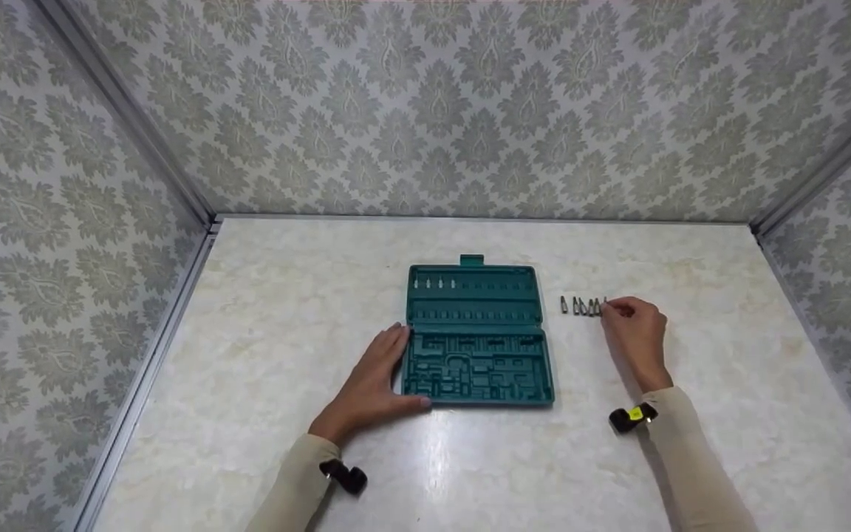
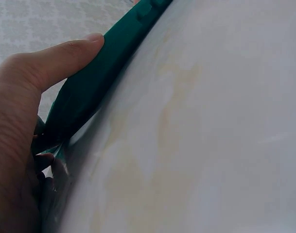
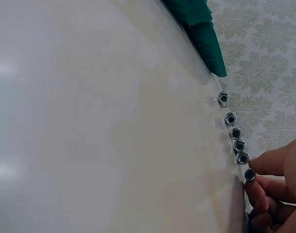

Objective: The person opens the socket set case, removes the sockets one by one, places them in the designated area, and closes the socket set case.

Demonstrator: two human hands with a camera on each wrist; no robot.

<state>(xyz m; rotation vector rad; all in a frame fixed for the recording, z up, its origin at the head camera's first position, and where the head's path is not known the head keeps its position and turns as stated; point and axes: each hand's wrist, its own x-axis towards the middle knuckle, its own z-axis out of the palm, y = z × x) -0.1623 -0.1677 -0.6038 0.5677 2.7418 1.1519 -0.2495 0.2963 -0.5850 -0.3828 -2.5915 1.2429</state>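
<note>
A green case (image 1: 475,330) lies unfolded on the table, with several small silver bits (image 1: 440,284) in the left part of its upper row. My left hand (image 1: 370,380) rests against the case's left side, thumb on the front edge; the left wrist view shows that thumb on the green case (image 2: 89,80). Right of the case stands a row of small metal sockets (image 1: 582,306). My right hand (image 1: 638,332) is at the row's right end, and in the right wrist view its thumb and finger pinch the end socket (image 3: 250,174).
The pale marbled table (image 1: 263,295) meets a patterned wall (image 1: 470,111) at the back and further patterned panels at both sides. In the right wrist view, a corner of the case (image 3: 206,43) lies beyond the socket row.
</note>
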